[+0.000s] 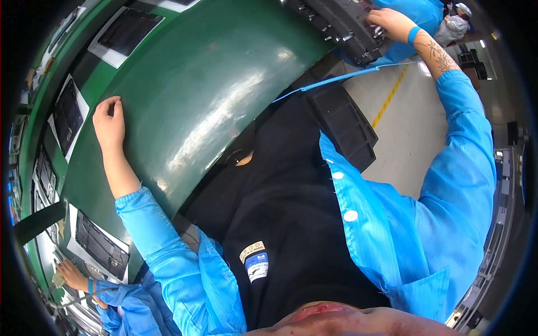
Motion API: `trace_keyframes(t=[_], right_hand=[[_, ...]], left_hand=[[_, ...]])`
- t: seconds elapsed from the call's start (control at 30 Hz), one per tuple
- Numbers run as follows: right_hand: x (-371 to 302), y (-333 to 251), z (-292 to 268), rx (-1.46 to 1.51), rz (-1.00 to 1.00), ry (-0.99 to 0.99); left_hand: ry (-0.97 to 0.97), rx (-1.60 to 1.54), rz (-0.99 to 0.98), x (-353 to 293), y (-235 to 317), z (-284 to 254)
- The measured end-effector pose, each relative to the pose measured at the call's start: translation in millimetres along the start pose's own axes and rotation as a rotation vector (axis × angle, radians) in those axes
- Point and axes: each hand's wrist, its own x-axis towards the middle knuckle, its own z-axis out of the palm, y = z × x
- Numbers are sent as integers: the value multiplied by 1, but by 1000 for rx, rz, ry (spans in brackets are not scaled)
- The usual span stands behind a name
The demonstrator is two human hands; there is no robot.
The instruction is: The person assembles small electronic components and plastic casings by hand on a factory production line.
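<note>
My left hand (109,122) rests at the left part of the green tabletop (196,78), its fingers loosely bent with a gap to the thumb and nothing in them. At the upper right, my right hand (392,23) has its fingers bent over the edge of a black tray-like piece (350,28) with small shiny metal parts along it. That piece sits at the table's far right corner, partly cut off by the frame. Its fingertips are partly hidden against the dark surface. A blue band circles my right wrist, and a coiled blue cord (339,79) runs near it.
Dark flat panels on white sheets (126,33) line the table's left side. A co-worker's hand (73,274) reaches over panels at the lower left. Another person in blue (417,14) is behind the black piece. A black crate (342,126) stands beside my lap.
</note>
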Motion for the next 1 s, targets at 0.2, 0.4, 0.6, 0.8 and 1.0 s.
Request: trace_keyframes(t=[0.2,0.4,0.6,0.8,1.0], right_hand=[[4,12,28,-92,21,10],[-10,15,39,34,-11,98],[8,12,30,21,-17,32],[10,11,27,-32,-13,-71],[3,14,39,-7,-25,96]], left_hand=[[51,-59,65,0,-11,-1],[140,-6,107,-4,3,2],[106,-2,28,-8,-5,-1],[98,2,35,-5,-11,2],[84,28,20,-5,-11,-1]])
